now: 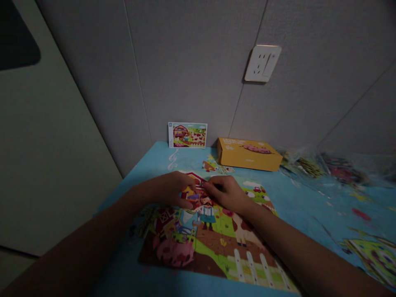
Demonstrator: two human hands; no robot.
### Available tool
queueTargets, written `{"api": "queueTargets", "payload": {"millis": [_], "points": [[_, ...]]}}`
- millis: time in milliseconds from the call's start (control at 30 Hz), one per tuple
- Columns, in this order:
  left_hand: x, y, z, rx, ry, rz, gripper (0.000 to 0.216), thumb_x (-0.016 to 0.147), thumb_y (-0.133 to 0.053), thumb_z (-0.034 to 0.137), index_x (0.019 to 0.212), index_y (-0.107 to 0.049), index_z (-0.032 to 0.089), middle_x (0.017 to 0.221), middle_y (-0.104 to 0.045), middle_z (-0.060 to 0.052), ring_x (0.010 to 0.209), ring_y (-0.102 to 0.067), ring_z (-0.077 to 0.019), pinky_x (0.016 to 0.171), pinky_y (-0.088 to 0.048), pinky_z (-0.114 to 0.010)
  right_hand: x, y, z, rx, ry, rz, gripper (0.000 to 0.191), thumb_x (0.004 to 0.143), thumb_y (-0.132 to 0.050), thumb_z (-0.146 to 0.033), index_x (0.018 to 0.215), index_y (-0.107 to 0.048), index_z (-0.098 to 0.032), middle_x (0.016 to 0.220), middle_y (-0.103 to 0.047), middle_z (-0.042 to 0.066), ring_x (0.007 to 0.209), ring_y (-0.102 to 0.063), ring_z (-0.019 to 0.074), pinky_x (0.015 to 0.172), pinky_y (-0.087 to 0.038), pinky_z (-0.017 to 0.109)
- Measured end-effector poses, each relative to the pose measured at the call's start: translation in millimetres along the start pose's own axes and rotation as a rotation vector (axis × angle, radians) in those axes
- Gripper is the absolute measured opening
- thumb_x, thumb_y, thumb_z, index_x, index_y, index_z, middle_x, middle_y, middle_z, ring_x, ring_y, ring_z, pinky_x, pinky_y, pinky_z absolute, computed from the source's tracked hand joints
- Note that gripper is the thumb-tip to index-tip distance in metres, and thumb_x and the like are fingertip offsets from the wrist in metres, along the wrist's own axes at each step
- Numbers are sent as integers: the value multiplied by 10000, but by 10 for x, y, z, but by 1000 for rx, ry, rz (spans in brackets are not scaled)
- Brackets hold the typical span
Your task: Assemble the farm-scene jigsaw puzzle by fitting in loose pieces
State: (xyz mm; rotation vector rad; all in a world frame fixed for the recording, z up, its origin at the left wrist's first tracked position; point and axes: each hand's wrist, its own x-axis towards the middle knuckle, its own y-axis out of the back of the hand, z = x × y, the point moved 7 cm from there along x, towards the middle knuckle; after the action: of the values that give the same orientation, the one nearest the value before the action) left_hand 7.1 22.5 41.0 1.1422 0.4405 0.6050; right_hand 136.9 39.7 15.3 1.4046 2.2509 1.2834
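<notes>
A farm-scene jigsaw puzzle (213, 251) lies flat on the table, most of its picture joined: a pink pig, a farmer, a cow and a white fence. Over its upper left part, near the barn pieces, my left hand (175, 189) hovers or rests with thumb and fingers apart; nothing shows between them. My right hand (227, 193) rests on the upper middle, fingers curled and their tips at the edge of the red barn-roof piece (196, 180). Whether something is pinched there is hidden. Loose puzzle pieces (210, 165) lie just beyond the puzzle.
Against the wall stands a reference picture card (188, 135) of the farm scene. To its right is a yellow box (250, 154). Clear bags of pieces (309, 167) lie farther right, and another stack of pieces (373, 255) sits at the right edge of the blue table (309, 218).
</notes>
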Motion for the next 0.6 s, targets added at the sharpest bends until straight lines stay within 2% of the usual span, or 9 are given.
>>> {"api": "queueTargets", "payload": {"millis": [67,167,300,367,533,600], "points": [[6,-34,36,-28,-42,-14,289,730,-677,345,962,-607,188,796,-598,13,686,-531,-124,624,-368,-235,-2,0,9,-3,-3,2,402,904,-430,-384,575,-492,-162,513,-406,-40,500,-343,82,501,-227,241],[0,-103,47,-60,-69,-53,261,751,-659,323,967,-596,192,894,-598,-12,783,-549,-149,707,-404,-258,-2,-1,10,6,3,1,401,904,-428,-387,577,-491,-163,511,-408,-39,498,-343,83,500,-230,240],[-28,-107,35,-84,-81,-42,305,710,-691,316,955,-567,184,1038,-544,-44,943,-522,-187,806,-412,-287,0,7,2,8,-5,-1,398,898,-433,-386,571,-488,-165,507,-408,-38,498,-345,85,498,-232,241],[-46,-74,24,-80,-78,-32,317,697,-700,321,945,-558,182,1034,-525,-41,935,-511,-183,806,-407,-285,-1,10,-4,10,-9,-5,395,896,-431,-385,575,-494,-163,511,-413,-37,498,-344,86,497,-228,242],[-69,7,-21,-19,-8,-46,228,751,-643,361,859,-579,170,905,-516,-25,779,-494,-146,685,-385,-251,-10,11,2,16,-20,-18,391,903,-421,-385,601,-519,-158,523,-438,-31,500,-346,87,499,-225,242],[-60,2,-10,-25,-1,-53,244,748,-644,375,860,-569,171,905,-530,-25,787,-498,-150,685,-382,-250,-10,11,0,17,-19,-20,386,902,-423,-379,600,-517,-158,526,-446,-29,501,-347,88,501,-225,243]]}}
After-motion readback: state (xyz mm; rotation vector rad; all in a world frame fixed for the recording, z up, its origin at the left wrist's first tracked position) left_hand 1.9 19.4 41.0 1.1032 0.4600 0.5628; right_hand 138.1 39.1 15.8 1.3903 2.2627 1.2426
